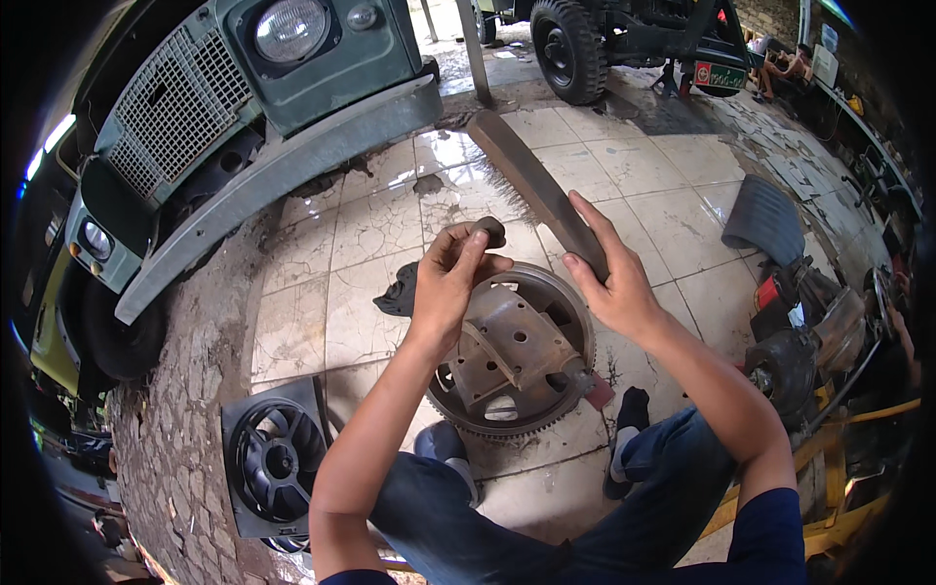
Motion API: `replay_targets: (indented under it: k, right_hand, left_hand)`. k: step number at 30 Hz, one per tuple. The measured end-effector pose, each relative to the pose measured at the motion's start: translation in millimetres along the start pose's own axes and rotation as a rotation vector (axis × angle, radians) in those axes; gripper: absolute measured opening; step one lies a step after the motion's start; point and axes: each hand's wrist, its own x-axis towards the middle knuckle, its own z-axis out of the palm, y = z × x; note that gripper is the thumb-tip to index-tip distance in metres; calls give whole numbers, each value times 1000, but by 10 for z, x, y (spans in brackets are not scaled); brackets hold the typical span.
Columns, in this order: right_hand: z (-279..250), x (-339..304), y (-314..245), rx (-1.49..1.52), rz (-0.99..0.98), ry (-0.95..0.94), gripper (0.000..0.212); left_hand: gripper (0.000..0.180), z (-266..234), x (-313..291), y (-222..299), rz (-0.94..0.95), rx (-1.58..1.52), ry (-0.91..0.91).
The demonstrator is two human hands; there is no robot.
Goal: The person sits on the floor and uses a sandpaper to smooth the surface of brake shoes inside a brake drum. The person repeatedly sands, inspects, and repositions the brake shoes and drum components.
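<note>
My right hand (621,288) grips the lower end of a long wooden brush (526,168) with wiry bristles along its left side. The brush slants up and away to the left. In my left hand (447,285), thumb and fingers pinch a small dark rounded piece (490,231), too small to name for certain. It is held apart from the bristles. Below both hands, a rusty toothed flywheel (577,310) lies on the floor between my feet. A brown metal plate with holes (531,353) rests on it.
A black cloth (398,291) lies left of the flywheel. A black cooling fan (278,456) stands near my left leg. The green vehicle's bumper (292,180) reaches across the upper left. A curved dark sheet (765,219) and machine parts (809,331) lie on the right.
</note>
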Motion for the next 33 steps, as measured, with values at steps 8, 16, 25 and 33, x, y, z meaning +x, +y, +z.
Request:
replay_targets:
  k: [8, 16, 25, 33]
  right_hand:
    - [66, 67, -71, 118, -16, -31, 59]
    - [256, -143, -220, 247, -45, -134, 59]
    - [344, -170, -133, 123, -145, -188, 55]
    - [472, -215, -78, -6, -52, -280, 56]
  left_hand:
    - [32, -301, -5, 133, 124, 165, 101]
    - [28, -479, -322, 130, 221, 347, 153]
    - [25, -602, -466, 36, 180, 556, 64]
    - [34, -883, -333, -153, 179, 676, 97]
